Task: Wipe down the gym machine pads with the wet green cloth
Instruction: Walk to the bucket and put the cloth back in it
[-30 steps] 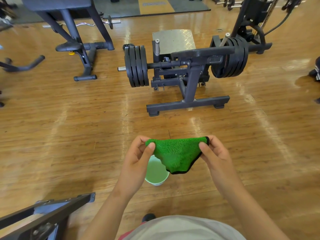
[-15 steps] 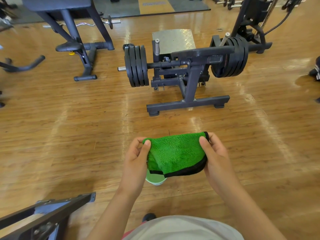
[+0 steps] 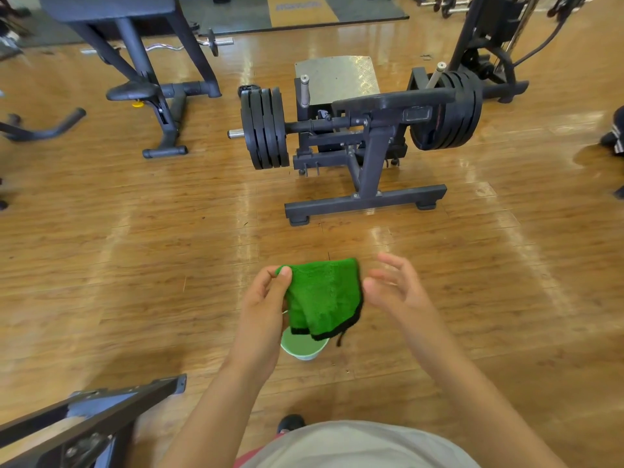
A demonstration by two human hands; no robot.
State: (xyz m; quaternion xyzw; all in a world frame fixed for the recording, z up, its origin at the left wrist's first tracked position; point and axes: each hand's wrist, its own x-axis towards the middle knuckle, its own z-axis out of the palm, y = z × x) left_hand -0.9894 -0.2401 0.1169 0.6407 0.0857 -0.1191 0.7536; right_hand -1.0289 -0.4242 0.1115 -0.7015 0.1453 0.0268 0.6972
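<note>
Plate-loaded machine (image 3: 364, 136): 12 o'clock, well apart from the cloth.
Green cloth (image 3: 324, 295): 6 o'clock, hanging folded. Probably soft, limp and heavy with water; best taken by the top edge.
Pale green bucket (image 3: 302, 347): on the floor under the cloth; contents unclear.
Left hand (image 3: 266, 298): cloth's 9 o'clock, pinching its top corner.
Right hand (image 3: 395, 288): cloth's 3 o'clock, fingers spread, holding nothing.

Cloth (image 3: 322, 298) near centre, left hand (image 3: 266, 305) pinching its left corner, right hand (image 3: 395, 292) just right of it, bowl (image 3: 304, 355) on the floor below the cloth, plate-loaded machine (image 3: 364, 143) beyond, bench frame (image 3: 135, 62) far left, metal frame (image 3: 91, 420) near left.
</note>
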